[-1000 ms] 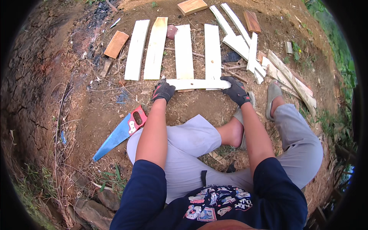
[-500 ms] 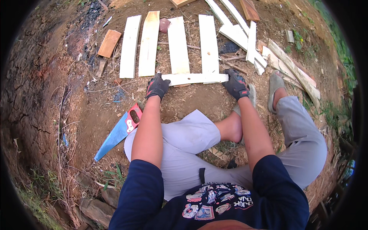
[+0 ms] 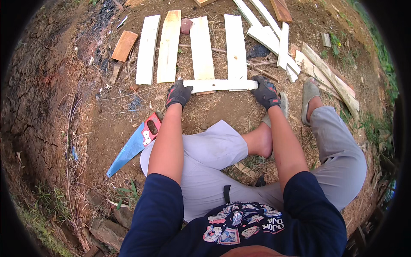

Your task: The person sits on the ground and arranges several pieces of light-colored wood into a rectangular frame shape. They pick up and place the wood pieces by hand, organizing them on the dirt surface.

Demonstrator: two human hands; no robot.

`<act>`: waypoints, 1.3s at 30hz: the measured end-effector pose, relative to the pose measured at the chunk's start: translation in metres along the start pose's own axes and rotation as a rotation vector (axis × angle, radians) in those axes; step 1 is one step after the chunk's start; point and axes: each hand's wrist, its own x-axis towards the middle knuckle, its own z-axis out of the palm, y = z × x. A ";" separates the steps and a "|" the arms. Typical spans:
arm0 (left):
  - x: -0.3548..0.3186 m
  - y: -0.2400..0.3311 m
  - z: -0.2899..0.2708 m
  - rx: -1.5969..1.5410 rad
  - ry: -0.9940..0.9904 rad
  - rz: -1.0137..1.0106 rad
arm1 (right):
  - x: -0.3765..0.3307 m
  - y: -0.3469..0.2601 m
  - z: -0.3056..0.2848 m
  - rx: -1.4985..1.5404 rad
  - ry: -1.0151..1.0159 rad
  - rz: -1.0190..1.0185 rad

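Observation:
Both my hands wear black gloves with red marks. Between them lies a short, narrow wooden strip (image 3: pixel 224 85), running crosswise over the near ends of two pale planks. My left hand (image 3: pixel 179 93) is closed on the strip's left end, and my right hand (image 3: pixel 266 92) on its right end. Beyond it, several pale boards lie side by side, pointing away from me: a left board (image 3: pixel 148 49), a second board (image 3: pixel 169 47), a third board (image 3: pixel 202 47) and a right board (image 3: pixel 236 47). The last two are partly covered by the strip.
A handsaw (image 3: pixel 133 143) with blue blade and red handle lies by my left thigh. Loose wood strips (image 3: pixel 274 43) are piled at the far right, with longer slats (image 3: pixel 329 77) beside my foot. A brown block (image 3: pixel 124 46) and reddish stone (image 3: pixel 186 25) lie among the boards.
The whole view has shifted slightly, moving everything a little right and up. My hands keep their hold on the strip, which stays in about the same place over the boards.

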 end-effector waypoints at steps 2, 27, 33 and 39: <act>0.001 0.000 0.002 -0.001 -0.001 -0.004 | 0.001 0.004 0.000 0.024 -0.012 -0.020; -0.003 0.008 -0.006 0.023 -0.049 -0.006 | -0.002 -0.009 -0.011 0.082 0.007 0.008; 0.002 0.005 -0.003 0.009 -0.059 0.004 | 0.002 -0.001 -0.002 0.102 0.026 -0.010; 0.001 0.007 -0.004 0.019 -0.040 -0.017 | 0.001 -0.002 -0.003 0.061 0.015 0.003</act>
